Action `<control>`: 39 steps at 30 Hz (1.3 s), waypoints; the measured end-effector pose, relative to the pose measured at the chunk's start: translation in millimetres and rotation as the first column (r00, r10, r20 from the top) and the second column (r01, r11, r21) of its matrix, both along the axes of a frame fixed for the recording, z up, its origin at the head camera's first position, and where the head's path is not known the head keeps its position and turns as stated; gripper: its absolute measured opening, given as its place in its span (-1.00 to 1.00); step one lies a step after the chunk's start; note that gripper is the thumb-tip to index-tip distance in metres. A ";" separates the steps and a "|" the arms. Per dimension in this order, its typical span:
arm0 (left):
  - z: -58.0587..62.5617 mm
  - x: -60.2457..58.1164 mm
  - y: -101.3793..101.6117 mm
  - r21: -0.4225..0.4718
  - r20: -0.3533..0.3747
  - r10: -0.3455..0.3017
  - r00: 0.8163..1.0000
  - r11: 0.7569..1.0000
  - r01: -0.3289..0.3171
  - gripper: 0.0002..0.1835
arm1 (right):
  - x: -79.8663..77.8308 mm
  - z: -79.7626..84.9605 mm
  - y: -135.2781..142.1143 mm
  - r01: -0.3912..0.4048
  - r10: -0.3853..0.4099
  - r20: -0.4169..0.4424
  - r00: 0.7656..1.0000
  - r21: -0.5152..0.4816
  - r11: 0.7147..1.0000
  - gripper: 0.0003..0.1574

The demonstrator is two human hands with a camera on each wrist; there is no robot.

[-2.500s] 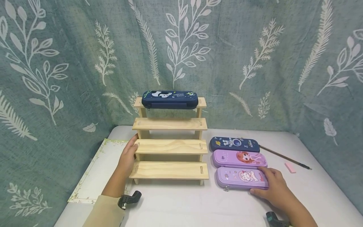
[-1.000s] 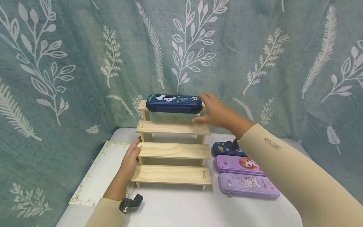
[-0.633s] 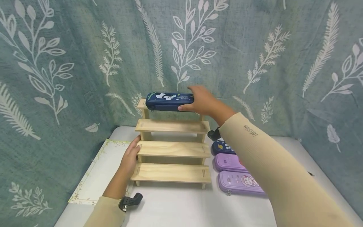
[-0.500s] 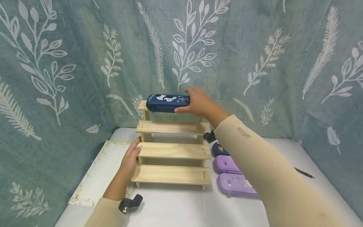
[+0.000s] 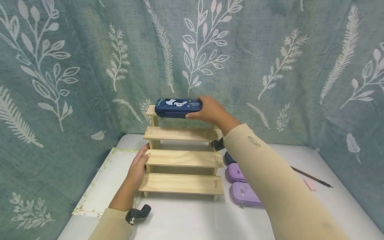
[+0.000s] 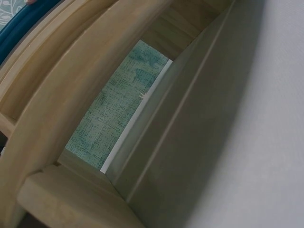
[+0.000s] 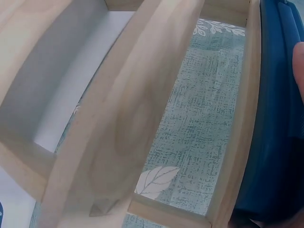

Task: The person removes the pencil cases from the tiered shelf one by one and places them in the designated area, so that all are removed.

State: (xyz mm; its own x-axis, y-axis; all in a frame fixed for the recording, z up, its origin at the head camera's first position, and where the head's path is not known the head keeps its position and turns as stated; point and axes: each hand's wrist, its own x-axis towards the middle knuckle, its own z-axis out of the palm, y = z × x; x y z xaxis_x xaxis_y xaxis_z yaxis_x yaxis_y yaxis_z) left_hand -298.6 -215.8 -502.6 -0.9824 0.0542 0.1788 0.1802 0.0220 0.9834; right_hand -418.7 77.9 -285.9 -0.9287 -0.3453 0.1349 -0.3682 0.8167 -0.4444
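Note:
On the top step of a wooden tiered stand (image 5: pixel 183 184) lies a navy pencil case (image 5: pixel 177 108) with a panda print. My right hand (image 5: pixel 210 110) grips its right end, thumb on the front side and fingers over the back. In the right wrist view, the case (image 7: pixel 278 109) runs along the top board, with a fingertip at the edge. My left hand (image 5: pixel 138 166) holds the left side of the stand at the second step from the bottom. The left wrist view shows the stand's boards (image 6: pixel 71 80) close up, without the left hand.
Right of the stand lie a dark blue case (image 5: pixel 229 159), a purple case (image 5: pixel 235 172) and a lilac case (image 5: pixel 244 193), partly hidden by my right sleeve. Beyond are a thin brown stick (image 5: pixel 312 176) and a pink eraser (image 5: pixel 310 184). A floral-bordered sheet (image 5: pixel 105 183) lies left.
My right hand has left the lilac case, risen to the top step and taken hold of the panda pencil case. The left hand has stayed on the stand.

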 end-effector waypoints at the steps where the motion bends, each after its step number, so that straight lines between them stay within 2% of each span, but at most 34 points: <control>1: 0.2 -0.3 0.6 0.004 0.001 -0.004 1.000 1.000 0.004 -0.40 | -0.3 -0.2 1.0 0.005 -0.005 0.003 1.000 -0.001 1.000 0.23; 11: 4.7 0.0 4.3 -0.007 0.007 0.005 1.000 1.000 -0.005 -0.41 | 1.5 2.1 9.0 0.012 -0.012 -0.007 1.000 -0.017 1.000 0.19; 14: 4.0 -0.8 3.8 -0.012 0.006 0.011 1.000 1.000 -0.010 -0.41 | 3.2 2.0 10.4 0.012 -0.013 -0.012 1.000 -0.016 1.000 0.19; 22: 0.0 -0.4 3.7 0.008 0.009 0.009 1.000 1.000 -0.009 -0.41 | 7.6 -4.3 16.3 0.006 -0.007 -0.044 0.999 -0.033 0.999 0.06; 29: 1.7 1.1 2.2 -0.005 0.002 0.010 1.000 1.000 -0.010 -0.40 | 18.6 -5.0 23.0 0.015 -0.016 -0.039 0.999 -0.022 1.000 0.20; 39: 1.9 2.8 2.1 -0.006 0.019 0.014 1.000 1.000 -0.014 -0.41 | 35.0 -8.7 34.6 -0.023 0.019 -0.102 0.995 -0.035 0.999 0.09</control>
State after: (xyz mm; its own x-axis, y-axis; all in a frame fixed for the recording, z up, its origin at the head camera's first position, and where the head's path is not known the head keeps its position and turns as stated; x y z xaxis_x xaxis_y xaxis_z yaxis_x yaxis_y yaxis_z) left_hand -295.9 -213.7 -500.6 -0.9864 0.0412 0.1594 0.1607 0.0305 0.9865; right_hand -383.7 112.5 -294.5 -0.9021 -0.3578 0.2412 -0.4299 0.7925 -0.4325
